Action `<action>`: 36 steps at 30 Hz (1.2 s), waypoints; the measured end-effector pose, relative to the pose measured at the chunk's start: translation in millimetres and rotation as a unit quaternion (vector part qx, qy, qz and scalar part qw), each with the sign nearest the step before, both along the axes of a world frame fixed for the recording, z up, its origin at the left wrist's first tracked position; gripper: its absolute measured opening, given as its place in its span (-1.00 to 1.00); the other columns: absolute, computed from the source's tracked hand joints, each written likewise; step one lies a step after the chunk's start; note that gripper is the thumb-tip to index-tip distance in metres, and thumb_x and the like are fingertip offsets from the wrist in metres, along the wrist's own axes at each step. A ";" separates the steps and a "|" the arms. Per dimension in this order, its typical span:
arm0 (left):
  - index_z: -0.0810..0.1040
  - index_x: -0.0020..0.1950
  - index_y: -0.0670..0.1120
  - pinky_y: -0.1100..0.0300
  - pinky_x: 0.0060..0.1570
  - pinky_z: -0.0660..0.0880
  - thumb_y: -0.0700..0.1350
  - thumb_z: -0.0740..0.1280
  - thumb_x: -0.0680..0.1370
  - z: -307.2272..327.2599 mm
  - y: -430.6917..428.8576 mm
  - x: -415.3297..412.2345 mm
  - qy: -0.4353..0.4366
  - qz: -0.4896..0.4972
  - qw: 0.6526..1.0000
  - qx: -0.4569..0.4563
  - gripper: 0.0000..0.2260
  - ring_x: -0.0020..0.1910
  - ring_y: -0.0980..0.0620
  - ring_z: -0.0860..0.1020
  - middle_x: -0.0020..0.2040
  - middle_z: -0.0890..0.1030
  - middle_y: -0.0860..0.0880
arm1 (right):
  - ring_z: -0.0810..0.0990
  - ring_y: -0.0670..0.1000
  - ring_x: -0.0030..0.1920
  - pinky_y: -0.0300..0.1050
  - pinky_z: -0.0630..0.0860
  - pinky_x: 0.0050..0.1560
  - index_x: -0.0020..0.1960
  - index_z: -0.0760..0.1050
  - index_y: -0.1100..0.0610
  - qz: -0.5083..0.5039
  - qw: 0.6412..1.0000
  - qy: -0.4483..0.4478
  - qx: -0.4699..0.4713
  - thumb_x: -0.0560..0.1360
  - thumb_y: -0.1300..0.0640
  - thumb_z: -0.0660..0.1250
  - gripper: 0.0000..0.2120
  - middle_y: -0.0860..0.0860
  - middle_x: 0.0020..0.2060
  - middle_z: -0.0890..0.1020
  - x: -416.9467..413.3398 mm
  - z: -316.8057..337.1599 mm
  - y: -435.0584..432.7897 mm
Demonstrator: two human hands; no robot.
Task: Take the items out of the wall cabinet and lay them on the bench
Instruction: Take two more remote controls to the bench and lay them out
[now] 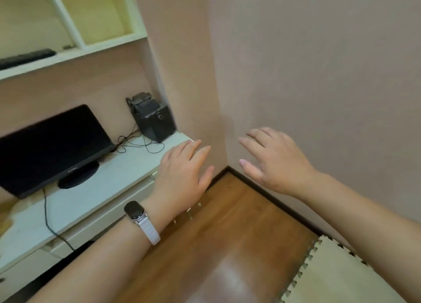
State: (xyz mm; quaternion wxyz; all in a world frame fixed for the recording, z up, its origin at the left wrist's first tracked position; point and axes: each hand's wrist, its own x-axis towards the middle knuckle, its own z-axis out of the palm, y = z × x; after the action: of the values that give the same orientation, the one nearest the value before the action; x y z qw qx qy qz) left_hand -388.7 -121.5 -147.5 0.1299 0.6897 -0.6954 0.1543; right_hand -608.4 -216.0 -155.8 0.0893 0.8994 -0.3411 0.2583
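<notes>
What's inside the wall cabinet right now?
In the wall cabinet, the left compartment holds a long black keyboard-like item and a small dark object. The right compartment looks bare. Anything higher up is out of frame.

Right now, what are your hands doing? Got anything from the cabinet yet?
Left hand open, empty. Right hand open, empty. Dark keyboard-like item on wall cabinet shelf. Bench holds monitor, speaker.

At left, the white bench [91, 202] carries a dark monitor [50, 147], a black speaker [155, 118] at its far end, and loose cables [139, 143] between them.
</notes>
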 end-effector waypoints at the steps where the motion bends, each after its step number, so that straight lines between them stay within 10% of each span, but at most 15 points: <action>1: 0.44 0.40 0.02 0.00 0.36 0.25 0.15 0.17 0.57 2.0 -4.0 4.5 0.002 0.017 1.000 -0.003 -0.56 0.40 -0.05 0.35 0.40 0.46 -0.02 | 0.53 0.21 0.19 0.10 0.47 0.09 0.28 0.53 0.17 0.012 1.000 -0.001 -0.004 0.52 -0.15 0.19 -0.50 0.16 0.19 0.59 5.5 2.4 -11.6; 36: 0.49 0.36 -0.04 -0.06 0.26 0.34 0.13 0.17 0.53 94.9 -202.7 421.9 0.039 0.151 0.974 -0.167 -0.54 0.33 -0.11 0.44 0.32 0.52 -0.07 | 0.49 0.15 0.19 0.07 0.48 0.06 0.26 0.54 0.13 0.113 0.990 -0.046 -0.072 0.50 -0.15 0.15 -0.51 0.09 0.20 0.59 441.2 108.0 -253.4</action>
State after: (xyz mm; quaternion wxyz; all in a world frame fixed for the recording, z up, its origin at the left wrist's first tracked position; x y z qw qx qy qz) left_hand 33.2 -324.2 -52.6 0.2450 0.7606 -0.5425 0.2592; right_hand -167.2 -469.4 -47.8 0.1082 0.9106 -0.2218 0.3314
